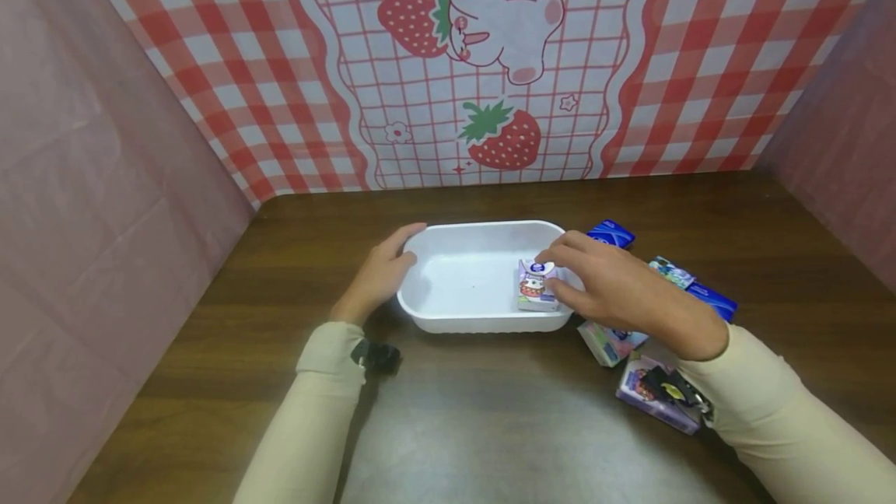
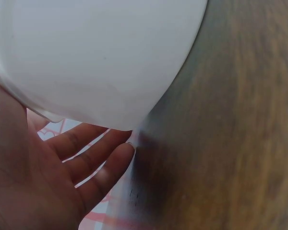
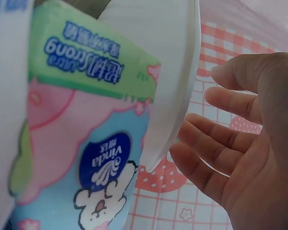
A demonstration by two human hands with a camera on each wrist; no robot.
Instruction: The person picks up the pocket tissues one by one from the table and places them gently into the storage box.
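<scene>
Lying inside the tub (image 1: 483,323) near its right end, the small tissue pack (image 1: 535,292) sits below the fingers of the right hand (image 1: 605,274), the nearer hand; its longer side runs crosswise to the tub's long axis. The right hand is open, thumb and fingers spread; contact with the pack cannot be confirmed. The left hand (image 1: 380,271), fingers relaxed, rests against the tub's left end. Beyond the tub's right end, partly beneath the right forearm (image 1: 763,387), lie two blue packs (image 1: 611,233), a green-and-pink pack (image 1: 603,342) and a purple pack (image 1: 647,407).
</scene>
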